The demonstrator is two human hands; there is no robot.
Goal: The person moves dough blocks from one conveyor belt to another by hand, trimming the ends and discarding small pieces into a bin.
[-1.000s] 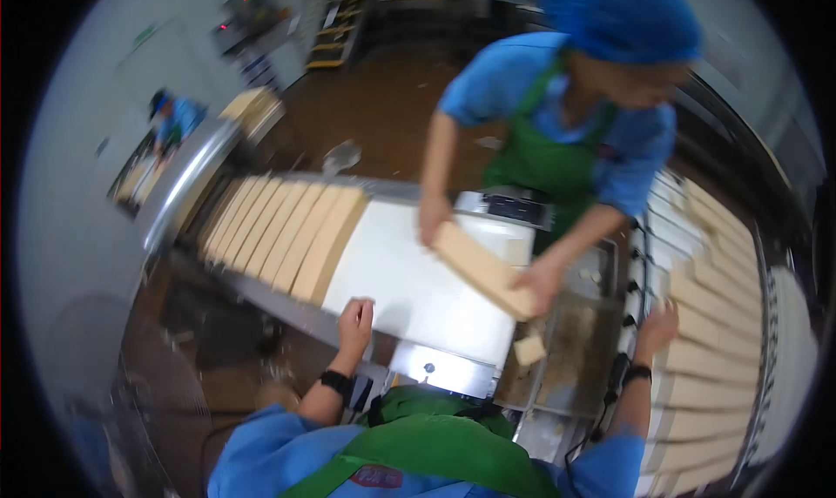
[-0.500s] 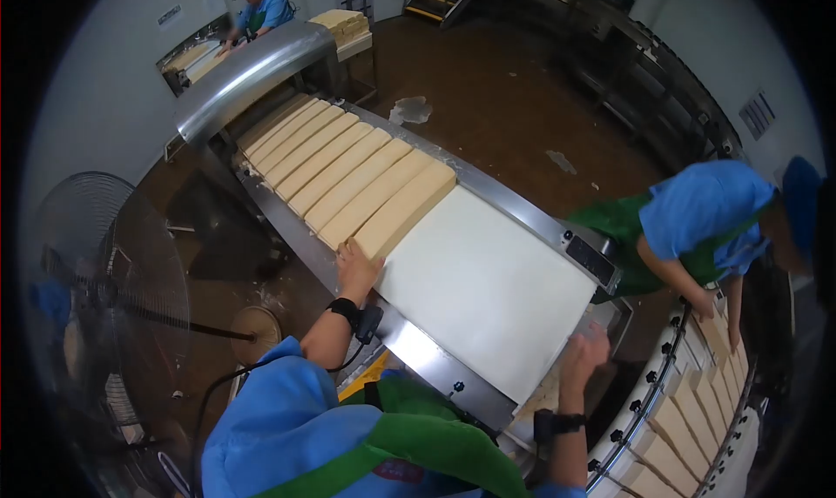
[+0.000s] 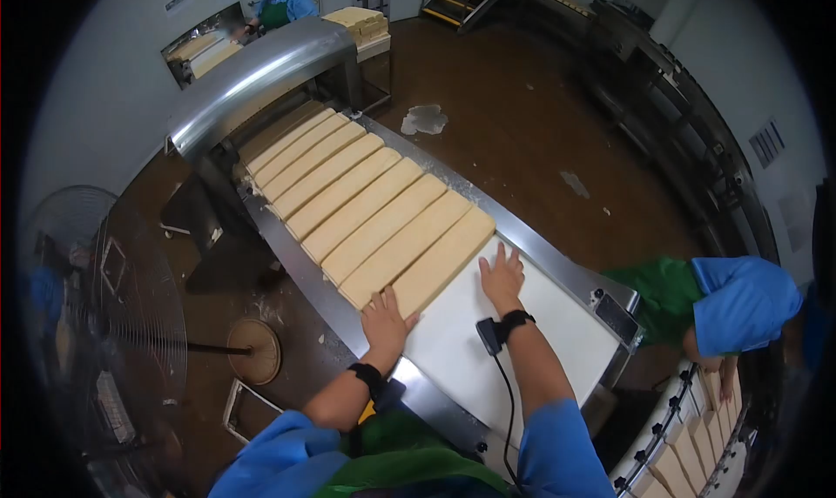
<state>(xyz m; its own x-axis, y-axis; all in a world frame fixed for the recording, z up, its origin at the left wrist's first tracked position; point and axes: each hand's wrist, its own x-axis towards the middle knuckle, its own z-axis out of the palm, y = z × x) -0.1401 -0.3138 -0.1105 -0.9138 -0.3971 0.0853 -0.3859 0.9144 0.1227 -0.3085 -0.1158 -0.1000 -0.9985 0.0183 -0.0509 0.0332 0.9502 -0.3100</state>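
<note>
Several long, pale-yellow slabs (image 3: pixel 370 224) lie side by side across the conveyor. My left hand (image 3: pixel 386 326) rests against the near end of the front slab (image 3: pixel 444 263), its fingers stretched over the end and its thumb by the slab's side. Close to that slab's far end, my right hand (image 3: pixel 502 276) reaches over the white belt (image 3: pixel 531 350), fingers spread and nothing held. Each wrist wears a black strap with a small box on it.
A curved metal hood (image 3: pixel 270 71) spans the conveyor's far end. At right, a co-worker (image 3: pixel 740 302) bends over a second conveyor (image 3: pixel 644 446) carrying similar slabs. Another person (image 3: pixel 283 2) stands behind the hood. A fan (image 3: pixel 96 298) stands at left.
The row of slabs has advanced toward me along the conveyor. My right hand has swung from beyond the belt's near end to the front slab's far end. My left hand stays at its near end.
</note>
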